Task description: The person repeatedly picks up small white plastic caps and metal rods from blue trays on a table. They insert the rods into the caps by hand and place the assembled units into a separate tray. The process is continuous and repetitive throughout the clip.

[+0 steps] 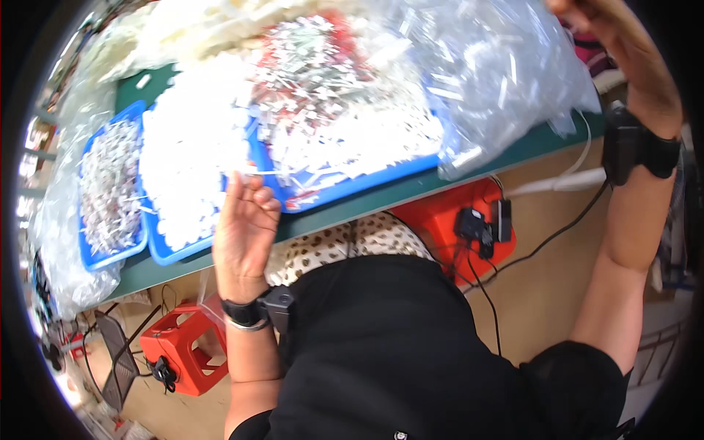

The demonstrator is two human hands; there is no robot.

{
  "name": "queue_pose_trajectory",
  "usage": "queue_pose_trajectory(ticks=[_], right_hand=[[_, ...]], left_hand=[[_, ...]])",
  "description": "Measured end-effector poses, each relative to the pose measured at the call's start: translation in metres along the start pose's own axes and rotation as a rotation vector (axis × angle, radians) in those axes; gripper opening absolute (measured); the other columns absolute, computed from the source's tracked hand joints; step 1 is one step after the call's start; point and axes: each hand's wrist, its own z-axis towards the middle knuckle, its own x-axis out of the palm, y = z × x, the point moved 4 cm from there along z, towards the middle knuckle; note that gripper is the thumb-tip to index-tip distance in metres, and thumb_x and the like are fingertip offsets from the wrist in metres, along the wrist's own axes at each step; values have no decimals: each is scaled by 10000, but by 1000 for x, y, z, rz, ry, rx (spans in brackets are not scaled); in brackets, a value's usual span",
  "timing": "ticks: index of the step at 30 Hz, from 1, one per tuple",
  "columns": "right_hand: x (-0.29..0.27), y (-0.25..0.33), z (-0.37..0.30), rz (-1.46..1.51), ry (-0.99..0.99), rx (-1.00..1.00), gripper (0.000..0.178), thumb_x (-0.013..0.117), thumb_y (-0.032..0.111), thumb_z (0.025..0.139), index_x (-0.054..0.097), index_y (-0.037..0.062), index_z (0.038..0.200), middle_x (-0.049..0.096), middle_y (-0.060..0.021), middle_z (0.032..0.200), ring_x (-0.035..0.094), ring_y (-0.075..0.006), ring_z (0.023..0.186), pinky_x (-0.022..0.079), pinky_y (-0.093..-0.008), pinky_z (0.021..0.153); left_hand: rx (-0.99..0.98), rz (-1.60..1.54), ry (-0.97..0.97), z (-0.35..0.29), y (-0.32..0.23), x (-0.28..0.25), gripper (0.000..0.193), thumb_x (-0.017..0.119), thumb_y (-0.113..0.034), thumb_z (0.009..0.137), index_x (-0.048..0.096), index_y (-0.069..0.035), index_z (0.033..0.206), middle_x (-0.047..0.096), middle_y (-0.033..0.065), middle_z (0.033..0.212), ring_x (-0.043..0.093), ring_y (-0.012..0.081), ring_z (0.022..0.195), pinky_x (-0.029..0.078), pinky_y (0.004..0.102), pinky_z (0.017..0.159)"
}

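My left hand (248, 218) is at the table's front edge, palm up, with its fingers curled and its thumb beside them. A thin white stick (273, 173) juts out to the right from its fingertips. Just beyond this hand are a blue tray (170, 258) heaped with overexposed white pieces and a wider blue tray (367, 186) of small white and red pieces. My right hand (603, 31) is raised at the upper right, past a clear plastic bag (506, 81). It is blurred and its fingers are partly cut off by the picture's edge.
A narrow blue tray (110, 258) of small white pieces stands at the left of the green table (411, 192). Below are a red stool (183, 352), a red plastic seat or bin (447, 205) with black devices (484, 226) on it, and loose black cables (557, 253).
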Motion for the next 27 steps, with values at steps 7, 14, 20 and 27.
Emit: queue_pose_trajectory(ticks=[7, 14, 20, 27], right_hand=[[163, -51, 51, 14, 347, -26, 201, 628, 219, 951, 713, 43, 995, 683, -59, 760, 623, -155, 670, 491, -313, 637], [235, -136, 9, -805, 403, -71, 129, 646, 135, 811, 649, 36, 729, 647, -152, 715, 656, -348, 721, 508, -456, 649], [242, -138, -2, -794, 264, -171, 111, 644, 115, 805, 649, 43, 720, 642, -128, 771, 653, -324, 708, 514, -436, 635], [224, -102, -5, -172, 123, 128, 105, 674, 117, 874, 642, 21, 903, 656, -127, 764, 669, -264, 655, 503, -360, 588]], left_hand=[[80, 66, -144, -6, -1, 12, 211, 591, -279, 1007, 585, -69, 1028, 604, 31, 900, 552, 125, 774, 476, 254, 688], [141, 179, -148, -12, -8, 7, 328, 621, -292, 989, 590, -32, 1188, 625, 9, 906, 569, 98, 780, 490, 245, 704], [145, 249, -122, -6, 4, 12, 268, 643, -224, 979, 614, -31, 1163, 667, 21, 929, 633, 83, 806, 523, 234, 735], [136, 263, -119, -1, 13, 21, 300, 615, -208, 993, 573, -13, 1217, 668, 115, 1056, 680, 184, 947, 565, 281, 817]])
